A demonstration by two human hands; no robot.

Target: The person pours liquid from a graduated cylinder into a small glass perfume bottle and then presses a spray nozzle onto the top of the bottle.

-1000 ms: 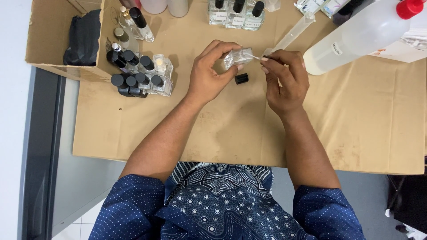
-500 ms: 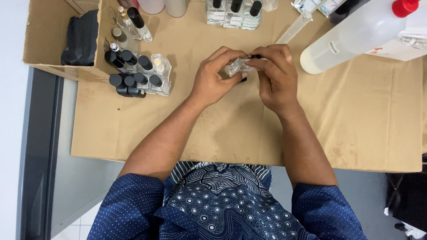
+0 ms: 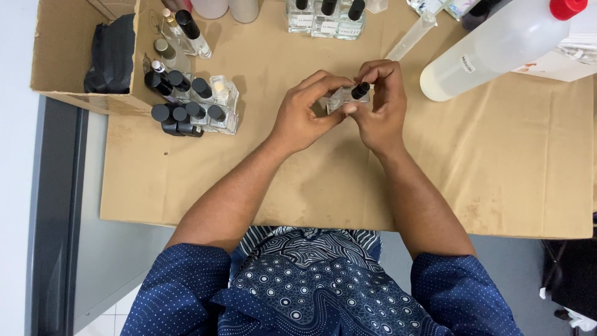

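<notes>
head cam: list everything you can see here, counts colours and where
small bottle: one, clear glass, between both hands
cap: one, black, at that bottle's top
capped bottles: a dozen or so, clear with black caps, left by the box
cardboard box: one, brown, far left
labelled bottles: three, clear, top centre
big bottle: one, translucent, red cap, lying top right
brown paper: one sheet, covers the table
left hand: holds the small bottle
right hand: fingers on the cap
</notes>
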